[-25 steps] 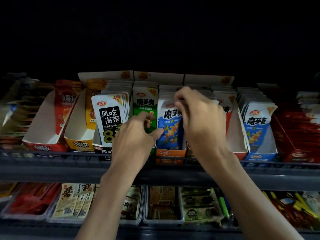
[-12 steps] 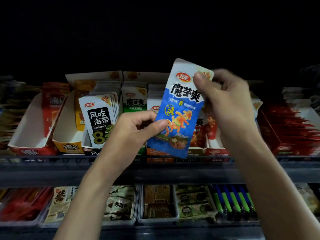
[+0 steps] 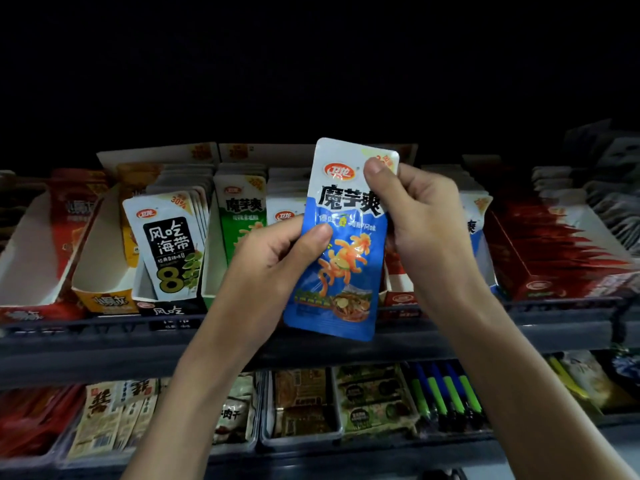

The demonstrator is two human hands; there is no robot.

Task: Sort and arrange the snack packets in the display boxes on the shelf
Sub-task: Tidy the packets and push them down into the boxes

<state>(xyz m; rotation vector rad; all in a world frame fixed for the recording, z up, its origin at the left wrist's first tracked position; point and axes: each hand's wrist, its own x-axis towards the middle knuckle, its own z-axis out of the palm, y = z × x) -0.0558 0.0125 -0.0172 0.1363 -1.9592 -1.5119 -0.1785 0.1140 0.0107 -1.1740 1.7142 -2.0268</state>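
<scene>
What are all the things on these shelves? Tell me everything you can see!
Blue snack packet: one, blue and white, held up before the upper shelf.
Black-label packets: several, white, upright in a box on the upper shelf.
Green packets: several, green and white, next box to the right.
Orange box: one, nearly empty, further left.
Red packets: many, far right.
Pens: several, blue and green, lower shelf.
Left hand: pinches the packet's left edge.
Right hand: grips its top right corner.
</scene>
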